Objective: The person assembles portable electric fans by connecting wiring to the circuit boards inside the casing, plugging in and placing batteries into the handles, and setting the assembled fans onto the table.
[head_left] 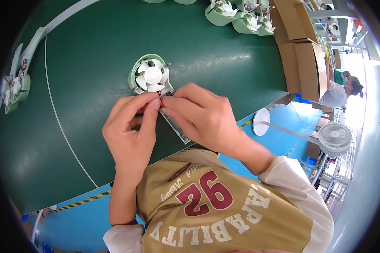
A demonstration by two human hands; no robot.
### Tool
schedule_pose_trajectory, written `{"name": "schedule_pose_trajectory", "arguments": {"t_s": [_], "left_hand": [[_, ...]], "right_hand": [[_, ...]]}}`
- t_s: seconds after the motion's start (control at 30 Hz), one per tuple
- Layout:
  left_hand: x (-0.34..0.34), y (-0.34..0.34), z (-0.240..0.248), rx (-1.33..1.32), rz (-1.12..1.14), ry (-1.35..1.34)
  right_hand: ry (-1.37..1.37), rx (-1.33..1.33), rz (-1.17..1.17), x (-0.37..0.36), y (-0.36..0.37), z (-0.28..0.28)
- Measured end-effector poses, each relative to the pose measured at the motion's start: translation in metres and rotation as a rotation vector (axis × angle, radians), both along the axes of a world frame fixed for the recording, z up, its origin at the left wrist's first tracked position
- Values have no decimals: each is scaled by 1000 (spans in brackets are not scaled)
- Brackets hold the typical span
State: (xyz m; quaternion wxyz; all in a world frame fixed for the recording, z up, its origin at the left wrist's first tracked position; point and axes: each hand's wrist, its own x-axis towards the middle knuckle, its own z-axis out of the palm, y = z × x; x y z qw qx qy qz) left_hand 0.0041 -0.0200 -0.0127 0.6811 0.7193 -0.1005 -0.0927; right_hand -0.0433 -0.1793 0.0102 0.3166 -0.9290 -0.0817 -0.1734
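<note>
A small fan unit (151,74) with a pale green round housing and white blades lies face up on the green table. Red and black wires (161,99) come off its lower edge, beside a small circuit board partly covered by fingers. My left hand (133,122) is closed, thumb and forefinger pinching the wires. My right hand (204,116) is closed too, its fingertips pinched at the same wires just to the right. Under my right hand, the unit's pale handle part (175,126) extends toward the table's near edge. The wire ends are hidden by my fingertips.
Several similar green fan units (251,21) stand at the far right, by open cardboard boxes (302,63). More fan parts (17,88) sit at the far left. A white standing fan (334,137) is right of the table (93,55). Other people (346,88) sit beyond the boxes.
</note>
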Motion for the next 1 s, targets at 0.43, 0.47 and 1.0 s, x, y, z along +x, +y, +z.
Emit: {"name": "schedule_pose_trajectory", "arguments": {"t_s": [0.43,0.47,1.0], "left_hand": [[3,0,1,34,9,-9],[2,-2,2,36,10,-8],[-17,18,1,850,-228,-849]], "right_hand": [[166,102,84,6,-6,12],[167,104,85,6,-7,12],[76,63,-25,5,7,-3]]}}
